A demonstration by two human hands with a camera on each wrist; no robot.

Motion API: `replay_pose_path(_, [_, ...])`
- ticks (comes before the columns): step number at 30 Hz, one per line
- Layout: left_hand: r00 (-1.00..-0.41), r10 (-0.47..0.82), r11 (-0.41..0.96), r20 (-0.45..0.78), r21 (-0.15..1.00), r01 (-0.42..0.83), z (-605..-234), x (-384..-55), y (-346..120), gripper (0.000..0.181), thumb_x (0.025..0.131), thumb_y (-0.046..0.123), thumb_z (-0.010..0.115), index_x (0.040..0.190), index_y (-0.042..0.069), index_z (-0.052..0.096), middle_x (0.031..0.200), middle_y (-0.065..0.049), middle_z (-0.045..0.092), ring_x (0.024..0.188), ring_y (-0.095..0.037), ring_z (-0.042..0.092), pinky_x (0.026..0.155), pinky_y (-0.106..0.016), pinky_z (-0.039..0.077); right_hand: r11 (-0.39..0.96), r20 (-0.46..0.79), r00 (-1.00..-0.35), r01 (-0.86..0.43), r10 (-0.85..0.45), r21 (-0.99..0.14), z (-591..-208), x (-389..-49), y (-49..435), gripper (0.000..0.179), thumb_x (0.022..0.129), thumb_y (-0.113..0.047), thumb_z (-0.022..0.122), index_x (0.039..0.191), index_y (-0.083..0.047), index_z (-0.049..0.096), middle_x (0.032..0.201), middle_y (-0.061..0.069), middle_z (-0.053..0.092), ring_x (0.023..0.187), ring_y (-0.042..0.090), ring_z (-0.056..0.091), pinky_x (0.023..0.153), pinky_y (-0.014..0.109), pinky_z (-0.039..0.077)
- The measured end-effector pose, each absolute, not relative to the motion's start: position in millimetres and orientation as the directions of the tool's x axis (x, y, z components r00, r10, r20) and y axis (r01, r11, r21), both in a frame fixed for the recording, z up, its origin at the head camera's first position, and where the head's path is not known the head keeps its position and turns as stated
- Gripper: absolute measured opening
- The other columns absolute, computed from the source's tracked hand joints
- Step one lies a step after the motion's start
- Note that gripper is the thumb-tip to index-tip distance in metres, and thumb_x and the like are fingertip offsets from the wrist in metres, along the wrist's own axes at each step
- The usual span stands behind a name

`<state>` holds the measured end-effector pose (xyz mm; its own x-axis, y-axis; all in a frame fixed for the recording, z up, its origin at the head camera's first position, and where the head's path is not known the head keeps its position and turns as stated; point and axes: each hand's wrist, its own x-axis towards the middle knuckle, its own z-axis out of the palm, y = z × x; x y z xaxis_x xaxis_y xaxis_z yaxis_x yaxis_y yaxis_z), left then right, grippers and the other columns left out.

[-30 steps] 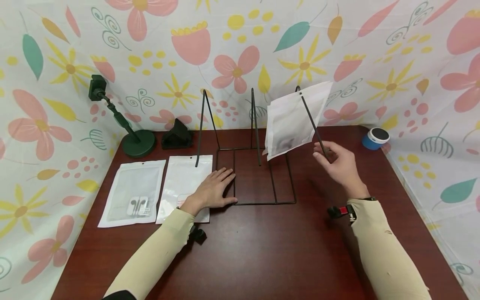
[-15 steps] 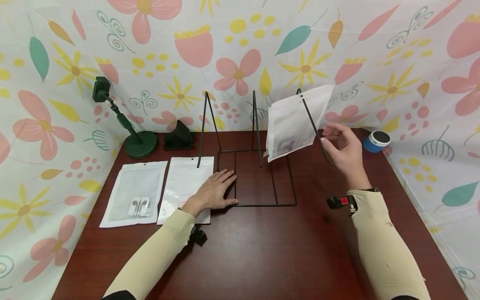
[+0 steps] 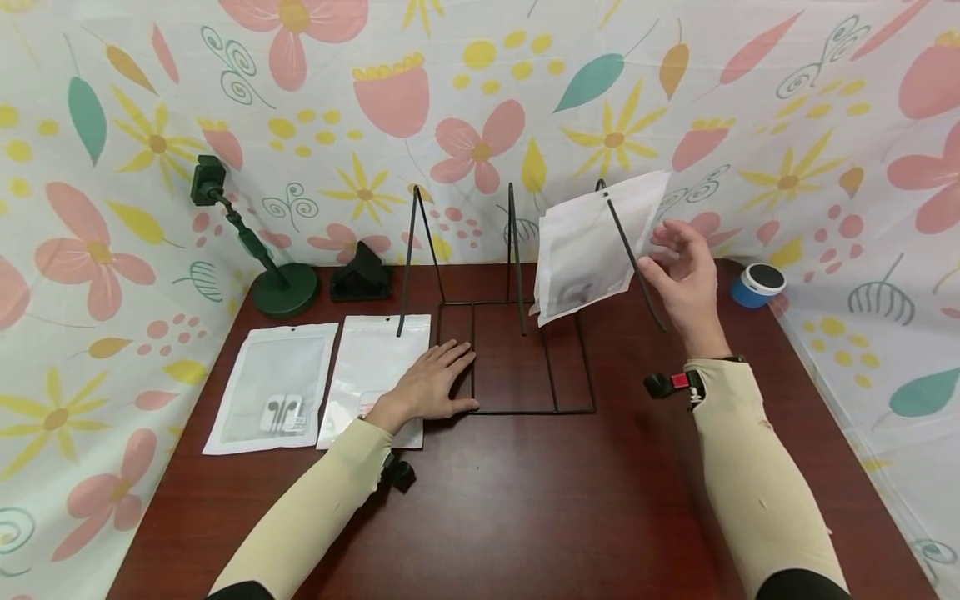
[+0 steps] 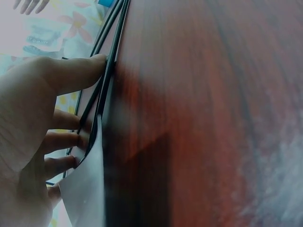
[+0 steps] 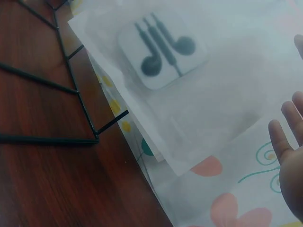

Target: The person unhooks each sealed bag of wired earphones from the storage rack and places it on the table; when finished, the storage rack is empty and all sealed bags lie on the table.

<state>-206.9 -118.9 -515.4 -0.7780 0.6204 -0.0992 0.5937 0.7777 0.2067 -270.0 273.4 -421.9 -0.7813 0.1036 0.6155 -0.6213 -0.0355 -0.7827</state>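
Note:
A black wire rack (image 3: 572,412) with upright hooks stands on the table. From its right hook hangs a white zip pouch (image 3: 585,250), tilted, with a second pouch edge behind it. In the right wrist view, earphones in a square case (image 5: 161,49) show through its cloudy front. My right hand (image 3: 686,279) is just right of this pouch, beside the hook's prong, fingers loosely bent and holding nothing. My left hand (image 3: 431,383) lies over the rack's front left corner, fingers spread, its thumb (image 4: 78,73) touching the base wire. Its wrist overlaps a flat white pouch (image 3: 375,358).
Another pouch with earphones (image 3: 270,392) lies at the table's left. Behind stand a green stand (image 3: 285,290) and a black holder (image 3: 362,273). A blue and white round speaker-like thing (image 3: 757,285) sits at the back right, before the flowered cloth (image 3: 480,50).
My right hand has let go of the right prong's end and moved up and back towards the hanging pouch. My left hand has stayed on the rack's base.

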Motion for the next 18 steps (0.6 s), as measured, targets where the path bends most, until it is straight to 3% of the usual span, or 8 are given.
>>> replay_pose_path(9, [-0.776, 0.623, 0.774, -0.097, 0.218, 0.594, -516.6, -207.3, -120.2, 0.086, 0.09, 0.063, 0.055, 0.154, 0.011, 0.031, 0.161, -0.008, 0.025, 0.15, -0.031, 0.018, 0.12, -0.047, 0.018, -0.1, 0.572, -0.811, -0.583, 0.118, -0.806, -425.5, -279.7, 268.2, 0.058, 0.083, 0.012, 0.067, 0.137, 0.002, 0.048, 0.124, 0.012, 0.054, 0.116, 0.026, 0.052, 0.094, 0.03, 0.047])
replay_pose_path(18, [-0.778, 0.619, 0.778, -0.108, 0.219, 0.588, -516.9, -208.3, -121.2, 0.086, 0.09, 0.063, 0.055, 0.154, 0.012, 0.03, 0.161, -0.007, 0.024, 0.15, -0.03, 0.017, 0.121, -0.047, 0.017, -0.086, 0.525, -0.839, -0.539, 0.145, -0.838, -430.0, -283.4, 261.2, 0.06, 0.079, 0.017, 0.066, 0.134, -0.003, 0.051, 0.116, 0.007, 0.056, 0.105, 0.02, 0.056, 0.088, 0.024, 0.049])
